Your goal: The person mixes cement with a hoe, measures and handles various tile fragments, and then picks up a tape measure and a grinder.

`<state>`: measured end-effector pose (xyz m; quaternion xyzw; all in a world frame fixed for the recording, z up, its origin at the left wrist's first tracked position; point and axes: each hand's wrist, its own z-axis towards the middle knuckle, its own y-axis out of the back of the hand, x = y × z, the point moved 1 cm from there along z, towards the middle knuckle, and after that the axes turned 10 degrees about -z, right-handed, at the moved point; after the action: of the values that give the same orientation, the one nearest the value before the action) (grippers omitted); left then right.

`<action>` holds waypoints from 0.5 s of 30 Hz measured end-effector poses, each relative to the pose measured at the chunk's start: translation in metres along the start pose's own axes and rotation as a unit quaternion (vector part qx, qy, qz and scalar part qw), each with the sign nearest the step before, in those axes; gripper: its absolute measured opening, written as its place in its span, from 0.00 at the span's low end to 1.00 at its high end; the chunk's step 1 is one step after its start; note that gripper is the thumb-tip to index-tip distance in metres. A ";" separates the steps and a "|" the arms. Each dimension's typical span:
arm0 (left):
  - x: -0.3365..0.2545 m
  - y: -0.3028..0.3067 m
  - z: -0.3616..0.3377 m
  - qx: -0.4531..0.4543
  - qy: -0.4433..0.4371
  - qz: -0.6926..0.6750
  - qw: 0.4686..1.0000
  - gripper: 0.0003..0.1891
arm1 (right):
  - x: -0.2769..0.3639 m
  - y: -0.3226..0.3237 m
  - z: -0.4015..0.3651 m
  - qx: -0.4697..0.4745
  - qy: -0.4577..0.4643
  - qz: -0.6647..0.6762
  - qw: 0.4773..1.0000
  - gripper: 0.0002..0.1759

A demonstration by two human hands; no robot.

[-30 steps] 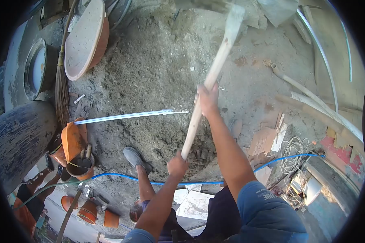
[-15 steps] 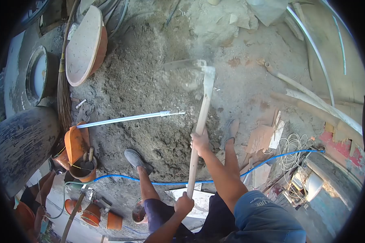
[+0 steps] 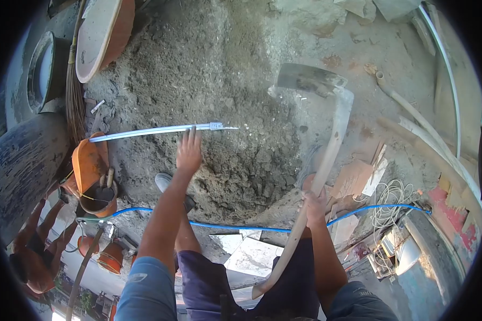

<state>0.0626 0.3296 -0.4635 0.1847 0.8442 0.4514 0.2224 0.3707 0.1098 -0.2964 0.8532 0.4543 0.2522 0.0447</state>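
Observation:
My right hand [image 3: 314, 202] is wrapped around the wooden handle of a hoe [image 3: 329, 144], partway along its length. The hoe's broad metal blade [image 3: 311, 79] hangs to the left of the handle's top, over the far side of a heap of damp grey mortar or soil [image 3: 241, 166]. My left hand [image 3: 189, 152] is off the handle and reaches forward over the heap, fingers stretched out. Its fingertips are right at a bundle of long white strips [image 3: 155, 130], bound near its right end. The handle's lower end [image 3: 260, 290] comes back between my legs.
A blue hose [image 3: 241, 227] crosses behind the heap at my feet. Orange buckets [image 3: 99, 198], a broom [image 3: 75, 107] and a large basin [image 3: 99, 40] stand left. Pipes [image 3: 423, 115], broken boards [image 3: 353, 179] and coiled cord [image 3: 388, 200] lie right. Another person [image 3: 35, 246] is at lower left.
My left hand has let go of the hoe handle and moved forward to the white strips. The hoe has swung to the right, now in my right hand alone.

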 end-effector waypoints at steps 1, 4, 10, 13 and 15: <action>0.021 -0.013 0.035 -0.068 -0.026 -0.031 0.997 0.38 | -0.012 0.005 0.007 -0.004 -0.009 -0.016 1.000 0.33; 0.028 -0.021 0.084 0.149 0.010 -0.014 0.989 0.28 | -0.062 0.029 0.034 -0.005 -0.021 -0.029 0.999 0.35; 0.048 0.044 0.076 0.083 -0.031 -0.068 0.994 0.10 | -0.046 0.025 0.019 0.044 -0.045 0.071 0.995 0.29; 0.093 0.174 0.138 -0.245 0.166 -0.030 0.955 0.25 | -0.020 0.011 -0.002 0.079 -0.014 0.078 0.994 0.25; 0.098 0.245 0.168 -0.374 0.194 0.031 0.906 0.36 | 0.008 -0.005 -0.013 0.089 0.010 0.079 0.993 0.25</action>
<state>0.0989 0.6226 -0.3601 0.0226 0.6339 0.7674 0.0930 0.3641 0.1176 -0.2831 0.8845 0.4065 0.2221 -0.0557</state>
